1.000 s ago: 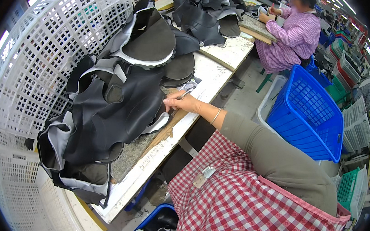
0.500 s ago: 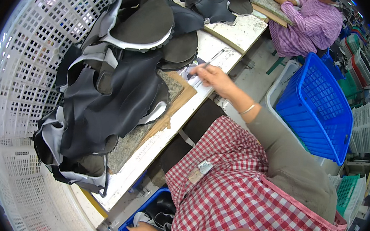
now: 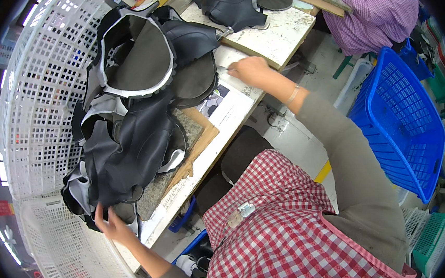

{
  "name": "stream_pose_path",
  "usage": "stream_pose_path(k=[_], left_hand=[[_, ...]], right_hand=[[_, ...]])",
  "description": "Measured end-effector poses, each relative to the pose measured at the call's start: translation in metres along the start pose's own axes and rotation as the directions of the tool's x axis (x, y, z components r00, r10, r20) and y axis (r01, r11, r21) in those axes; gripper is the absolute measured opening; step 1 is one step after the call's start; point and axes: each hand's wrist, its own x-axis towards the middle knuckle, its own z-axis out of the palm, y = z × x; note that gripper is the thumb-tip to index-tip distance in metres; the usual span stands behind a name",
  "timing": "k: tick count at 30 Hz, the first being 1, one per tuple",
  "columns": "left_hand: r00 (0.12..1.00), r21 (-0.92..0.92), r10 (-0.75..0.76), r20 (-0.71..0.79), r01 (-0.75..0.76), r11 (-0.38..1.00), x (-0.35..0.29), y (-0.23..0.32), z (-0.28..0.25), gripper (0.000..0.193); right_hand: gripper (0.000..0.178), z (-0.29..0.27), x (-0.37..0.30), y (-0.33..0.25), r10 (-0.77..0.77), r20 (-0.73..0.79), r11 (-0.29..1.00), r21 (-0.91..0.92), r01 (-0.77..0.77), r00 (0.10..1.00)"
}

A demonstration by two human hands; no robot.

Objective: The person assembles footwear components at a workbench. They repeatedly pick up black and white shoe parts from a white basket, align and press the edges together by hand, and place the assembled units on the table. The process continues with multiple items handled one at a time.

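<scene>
A heap of black boot-like uppers with dark grey lining and white edges covers the near left part of the white table. At its lower end is my left hand, fingers spread, the fingertips at the edge of the black pieces; I see nothing held in it. My right hand rests low over the table beyond the heap. Its fingers are closed round a thin, pen-like tool, of which only a short length shows. Near that hand lies a printed sheet.
A stone-like slab with a wooden edge lies beneath the heap. White perforated baskets stand at the left, a blue basket at the right. A blue bin sits below the table. A person in checked clothing works farther off.
My left hand has come up from the blue bin to the heap's lower end. My right hand has lowered the thin tool toward the table. The view has shifted, uncovering more of the sheet.
</scene>
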Motion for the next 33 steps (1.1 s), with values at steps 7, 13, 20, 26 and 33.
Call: stream_pose_path(k=[7,13,20,26,33], left_hand=[[0.83,-0.077,-0.037,0.557,0.096,0.992,0.133,0.026,0.137,0.035],[0.546,0.194,-0.212,0.811,0.091,0.977,0.148,0.03,0.171,0.038],[0.608,-0.036,-0.348,0.713,0.527,0.849,0.117,0.053,0.145,0.038],[0.76,0.169,-0.039,0.649,-0.094,0.981,0.089,0.141,0.147,0.053],[0.759,-0.105,0.429,0.49,-0.438,0.893,0.064,0.16,0.037,0.034]], right_hand=[[0.028,0.042,0.039,-0.004,-0.042,-0.199,0.99,0.127,0.068,0.979],[0.032,0.029,0.002,0.032,0.004,-0.323,0.879,0.452,0.15,0.946],[0.018,0.024,-0.081,0.002,0.158,-0.496,0.776,0.597,0.204,0.854],[0.016,0.02,-0.12,-0.083,-0.106,-0.405,0.789,0.522,0.325,0.908],[0.043,-0.03,-0.107,-0.135,-0.183,-0.296,0.409,0.844,0.346,0.938]])
